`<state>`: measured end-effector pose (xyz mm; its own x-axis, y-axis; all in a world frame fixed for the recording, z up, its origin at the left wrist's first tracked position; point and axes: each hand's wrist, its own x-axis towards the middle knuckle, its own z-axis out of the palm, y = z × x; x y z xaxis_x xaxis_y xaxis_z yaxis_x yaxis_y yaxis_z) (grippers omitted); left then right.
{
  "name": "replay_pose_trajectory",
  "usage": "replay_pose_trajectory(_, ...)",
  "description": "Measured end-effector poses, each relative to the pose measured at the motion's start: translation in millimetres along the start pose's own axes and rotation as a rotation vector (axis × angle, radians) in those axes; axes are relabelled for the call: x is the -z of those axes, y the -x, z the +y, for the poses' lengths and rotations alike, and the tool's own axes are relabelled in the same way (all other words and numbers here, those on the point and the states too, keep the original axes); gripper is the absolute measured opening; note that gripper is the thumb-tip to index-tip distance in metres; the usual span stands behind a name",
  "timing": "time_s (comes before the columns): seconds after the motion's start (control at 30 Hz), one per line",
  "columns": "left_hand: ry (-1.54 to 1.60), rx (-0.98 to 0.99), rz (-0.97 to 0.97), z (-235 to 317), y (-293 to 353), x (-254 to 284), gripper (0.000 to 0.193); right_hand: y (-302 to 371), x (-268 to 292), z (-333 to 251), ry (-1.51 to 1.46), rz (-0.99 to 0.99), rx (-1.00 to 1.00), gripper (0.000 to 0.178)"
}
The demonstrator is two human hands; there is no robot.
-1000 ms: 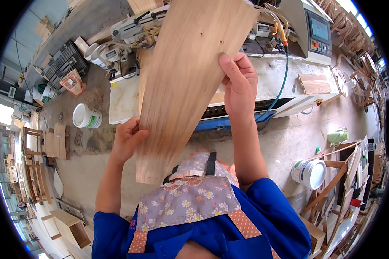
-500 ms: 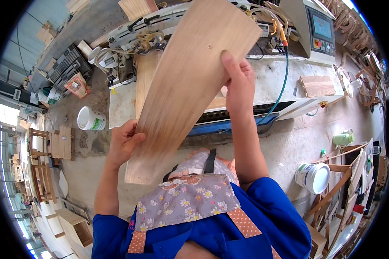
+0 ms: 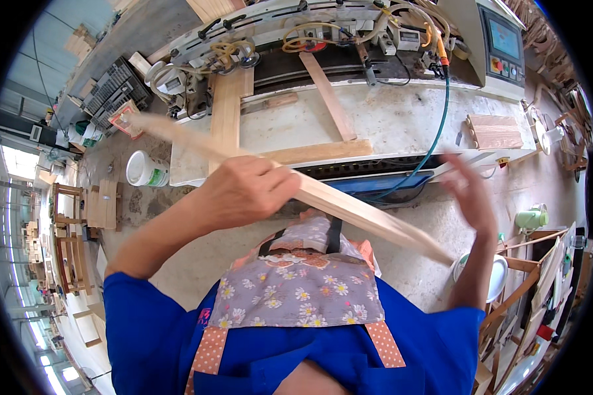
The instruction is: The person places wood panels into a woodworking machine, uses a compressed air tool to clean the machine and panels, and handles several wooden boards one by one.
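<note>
A long wooden board (image 3: 356,209) is held in the air in front of me. It is turned nearly edge-on and slants from the upper left down to the right, its ends blurred. My left hand (image 3: 244,189) grips it near the middle, with the fingers wrapped round it. Away from the board, on the right, my right hand (image 3: 469,194) is raised with nothing in it and its fingers apart, somewhat smeared by motion. Beyond the board, wooden strips lie on the pale machine table (image 3: 283,128), one upright strip (image 3: 225,122) at the left and a slanting strip (image 3: 329,95) near the middle.
Clamps and yellow hoses (image 3: 310,36) line the back of the machine. A teal hose (image 3: 441,122) hangs over its front edge. A control panel (image 3: 501,39) stands at the right, near a small stack of boards (image 3: 495,131). White buckets (image 3: 145,169) stand on the floor.
The board has swung from broad face toward me to nearly edge-on and lower. My right hand has let go and moved right; my left hand still holds it.
</note>
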<state>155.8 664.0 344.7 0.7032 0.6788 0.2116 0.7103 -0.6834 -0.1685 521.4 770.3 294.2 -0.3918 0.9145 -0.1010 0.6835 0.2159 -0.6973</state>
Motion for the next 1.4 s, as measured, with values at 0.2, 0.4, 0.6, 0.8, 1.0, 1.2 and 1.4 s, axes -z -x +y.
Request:
replay_pose_trajectory(0.2, 0.019, -0.279, 0.079, 9.0, -52.9, -36.2, 0.017, 98.3, -132.9, 112.3, -0.605, -0.623, -0.475, 0.071)
replay_pose_trajectory(0.4, 0.198, -0.423, 0.208, 2.5, -82.6, -94.5, 0.014, 129.1, -141.8, 67.0, -0.578, -0.164, -0.625, 0.065)
replay_pose_trajectory(0.6, 0.292, -0.432, 0.470, -24.7, -103.4, -167.5, 0.011, 118.8, -148.3, 66.3, -0.416, 0.078, -0.666, 0.066)
replay_pose_trajectory(0.8, 0.338, 0.390, 0.297, -69.9, -78.9, -269.2, 0.048, 104.5, -173.4, 69.6, -0.384, 0.197, -0.698, 0.063)
replay_pose_trajectory(1.0, 0.280, 0.320, 0.111, -122.3, -85.6, -315.1, 0.057, 81.6, -181.2, 61.5, -0.306, 0.276, -0.730, 0.061)
replay_pose_trajectory(1.2, 0.233, 0.070, 0.065, -145.1, -100.6, -303.2, 0.044, 64.3, -182.7, 68.3, -0.255, 0.276, -0.811, 0.061)
replay_pose_trajectory(1.4, 0.330, 0.171, -0.037, -170.4, -54.5, -291.3, 0.046, 63.8, -200.0, 82.4, -0.266, 0.317, -0.785, 0.058)
